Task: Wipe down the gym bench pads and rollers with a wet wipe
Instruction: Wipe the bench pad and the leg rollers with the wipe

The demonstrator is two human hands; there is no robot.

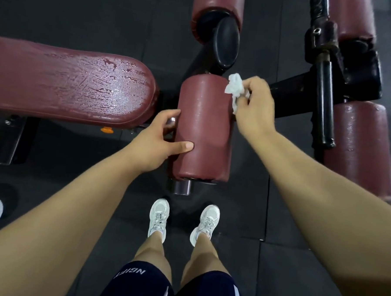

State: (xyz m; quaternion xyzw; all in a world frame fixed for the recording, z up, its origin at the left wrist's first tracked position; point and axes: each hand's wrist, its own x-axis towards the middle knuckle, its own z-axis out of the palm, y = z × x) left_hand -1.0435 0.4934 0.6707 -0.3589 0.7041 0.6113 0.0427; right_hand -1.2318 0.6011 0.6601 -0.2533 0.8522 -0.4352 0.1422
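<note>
Padding in a maroon, leather-like skin covers the centre roller (204, 128), a short cylinder in the middle of the frame. Its long axis runs up and down the picture, the near end pointing toward the person's feet and the far end toward the black frame arm (198, 62) above it. A dull metal axle stub (182, 186) sticks out below the near end. The skin has a fine sheen with small bright specks.

The left hand (158, 143) grips the roller's left side, thumb laid across the front face and fingers curled round behind. The right hand (255, 110) sits at the roller's upper right edge and pinches a crumpled white wet wipe (235, 86) between thumb and fingers; the wipe bunches above the hand and a tail hangs down against the roller's right side.

At left, the bench pad (68, 84) lies with its long axis across the frame, its rounded end just beside the roller. Its maroon surface is beaded and streaked with wetness. An orange knob (107, 129) shows under its lower edge.

Another roller (217, 11) of the same colour lies at top centre, a glossy black oval cap (226, 43) at its near end. Two more lie along the right edge (360, 147), beside a black bar (326, 100). Dark rubber floor tiles (83, 17) lie beneath.
</note>
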